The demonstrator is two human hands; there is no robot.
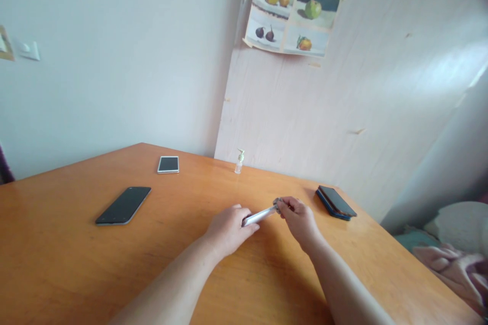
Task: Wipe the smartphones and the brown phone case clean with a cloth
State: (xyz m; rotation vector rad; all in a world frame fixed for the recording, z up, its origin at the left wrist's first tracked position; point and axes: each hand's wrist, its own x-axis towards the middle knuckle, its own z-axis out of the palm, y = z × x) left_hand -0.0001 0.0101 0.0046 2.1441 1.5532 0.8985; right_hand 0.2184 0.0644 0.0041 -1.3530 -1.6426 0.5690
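My left hand is closed around one end of a slim silver-white phone, held edge-on above the table. At the phone's far end, my right hand pinches a small greyish piece that touches the phone. Whether this piece is a cloth or something else I cannot make out. The phone's broad faces are turned away from view.
On the wooden table lie a large black phone, a white-framed phone and stacked dark phones. A clear pump bottle stands near the wall. Bedding lies beyond the right edge.
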